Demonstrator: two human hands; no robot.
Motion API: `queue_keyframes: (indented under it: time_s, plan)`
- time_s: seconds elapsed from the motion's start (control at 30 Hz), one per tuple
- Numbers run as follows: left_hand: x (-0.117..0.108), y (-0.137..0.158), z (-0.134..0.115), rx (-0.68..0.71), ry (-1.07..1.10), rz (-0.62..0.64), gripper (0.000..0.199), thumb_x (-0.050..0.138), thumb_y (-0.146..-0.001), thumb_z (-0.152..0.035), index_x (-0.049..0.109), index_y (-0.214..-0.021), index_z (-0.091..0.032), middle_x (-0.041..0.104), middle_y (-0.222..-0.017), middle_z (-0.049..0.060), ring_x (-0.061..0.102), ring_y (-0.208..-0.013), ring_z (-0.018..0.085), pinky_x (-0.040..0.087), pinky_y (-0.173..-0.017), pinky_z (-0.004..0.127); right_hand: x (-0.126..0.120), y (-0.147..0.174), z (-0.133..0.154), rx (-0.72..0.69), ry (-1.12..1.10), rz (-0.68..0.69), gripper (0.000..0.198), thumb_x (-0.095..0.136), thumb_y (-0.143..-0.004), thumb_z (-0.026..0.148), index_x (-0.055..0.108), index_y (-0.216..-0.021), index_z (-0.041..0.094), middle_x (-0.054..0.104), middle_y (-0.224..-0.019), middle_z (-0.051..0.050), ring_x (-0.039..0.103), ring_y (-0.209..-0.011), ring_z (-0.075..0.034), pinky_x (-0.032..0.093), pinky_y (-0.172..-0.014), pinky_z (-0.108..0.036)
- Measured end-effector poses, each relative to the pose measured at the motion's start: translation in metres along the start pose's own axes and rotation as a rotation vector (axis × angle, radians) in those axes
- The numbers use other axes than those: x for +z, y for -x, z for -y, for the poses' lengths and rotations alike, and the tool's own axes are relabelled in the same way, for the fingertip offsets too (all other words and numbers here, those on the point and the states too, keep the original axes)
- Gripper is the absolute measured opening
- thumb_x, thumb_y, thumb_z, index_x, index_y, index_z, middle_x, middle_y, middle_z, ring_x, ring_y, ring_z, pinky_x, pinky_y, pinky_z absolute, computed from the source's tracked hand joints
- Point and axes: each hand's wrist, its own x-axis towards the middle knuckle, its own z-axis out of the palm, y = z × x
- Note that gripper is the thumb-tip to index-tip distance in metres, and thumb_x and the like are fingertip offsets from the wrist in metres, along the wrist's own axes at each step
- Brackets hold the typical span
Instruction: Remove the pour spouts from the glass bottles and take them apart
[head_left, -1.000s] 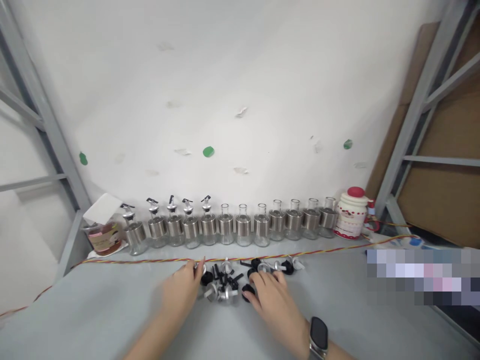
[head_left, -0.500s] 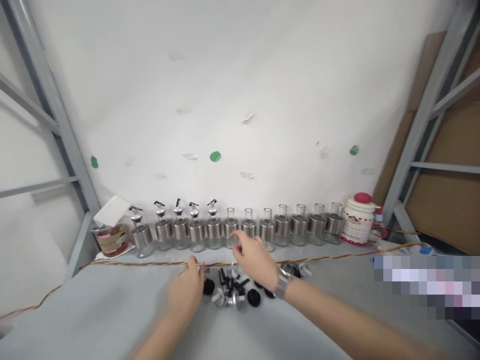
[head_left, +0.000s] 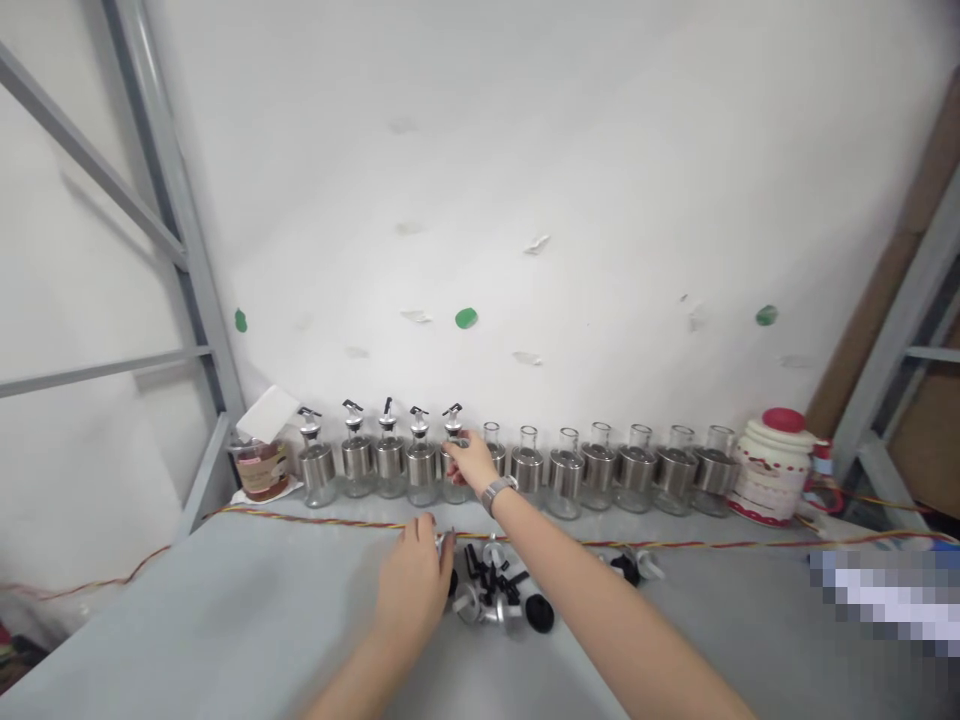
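Note:
My right hand (head_left: 472,463) reaches to the back row, its fingers closed around the upper part of a glass oil bottle (head_left: 453,492) with a steel sleeve and a silver-and-black pour spout (head_left: 453,418). Much of that bottle's sleeve is behind the fingers. Lower down, my left hand (head_left: 416,572) is closed in a pinch over the grey surface, a small silver part (head_left: 441,541) just showing at its fingertips. Beside it lies a pile of loose spout parts: black levers (head_left: 493,578), silver pieces with pale stems (head_left: 469,602) and a black cap (head_left: 539,613).
Spouted bottles (head_left: 316,466) stand to the left, open-necked bottles (head_left: 566,475) to the right. A labelled tub (head_left: 262,470) and a white jar with a red lid (head_left: 772,470) flank the row. A twisted red-yellow wire (head_left: 337,522) crosses the grey table (head_left: 225,600).
My right hand has moved from in front of the open-necked bottles to the nearest spouted bottle on their left and closed on it. My left hand stays by the pile. The view has shifted.

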Motion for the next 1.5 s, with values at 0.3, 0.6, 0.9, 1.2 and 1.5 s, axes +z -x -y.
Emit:
queue_keyframes:
  time_s: [0.3, 0.6, 0.9, 1.2, 1.5]
  plan:
    - [0.000, 0.003, -0.003, 0.045, 0.092, -0.083, 0.031, 0.033, -0.085, -0.032, 0.040, -0.110, -0.015, 0.053, -0.103, 0.009, 0.056, -0.088, 0.021, 0.043, -0.057, 0.026, -0.015, 0.021, -0.010, -0.139, 0.163, -0.142, 0.027, 0.049, -0.083, 0.029, 0.050, -0.107, 0.015, 0.054, -0.106, -0.006, 0.055, -0.091, -0.019, 0.045, -0.077, -0.040]
    - [0.006, 0.003, -0.001, 0.102, 0.146, -0.161, 0.033, 0.036, -0.083, -0.027, 0.039, -0.113, -0.013, 0.048, -0.107, 0.012, 0.054, -0.092, 0.022, 0.046, -0.068, 0.031, -0.018, 0.022, 0.002, -0.261, 0.088, -0.202, 0.021, 0.052, -0.081, 0.030, 0.055, -0.093, 0.013, 0.059, -0.088, -0.003, 0.056, -0.074, -0.015, 0.047, -0.066, -0.032]
    - [-0.007, 0.009, -0.007, 0.250, 0.216, -0.470, 0.068, 0.051, -0.077, -0.040, 0.019, -0.129, -0.011, 0.036, -0.126, 0.020, 0.035, -0.116, 0.030, 0.035, -0.091, 0.046, -0.059, 0.126, 0.025, -0.411, -0.299, -0.298, 0.023, 0.054, -0.074, 0.039, 0.047, -0.087, 0.021, 0.057, -0.075, 0.002, 0.051, -0.058, -0.010, 0.039, -0.051, -0.021]
    - [-0.019, 0.041, -0.024, 0.748, 0.226, -0.475, 0.059, 0.051, -0.075, -0.010, 0.028, -0.130, -0.014, 0.054, -0.113, 0.013, 0.046, -0.109, 0.024, 0.040, -0.091, 0.037, -0.115, 0.186, -0.042, 0.072, -0.856, -0.052, 0.029, 0.063, -0.068, 0.041, 0.045, -0.062, 0.019, 0.030, -0.041, 0.012, 0.022, -0.034, -0.003, 0.023, -0.034, -0.017]
    - [-0.007, 0.047, -0.029, 0.597, 0.529, -0.042, 0.061, 0.065, -0.063, -0.028, 0.046, -0.120, -0.016, 0.057, -0.110, 0.014, 0.054, -0.098, 0.028, 0.046, -0.083, 0.036, -0.121, 0.175, -0.076, 0.203, -0.755, -0.205, 0.042, 0.061, -0.067, 0.047, 0.035, -0.049, 0.019, 0.022, -0.036, 0.013, 0.015, -0.031, -0.002, 0.012, -0.032, -0.017]
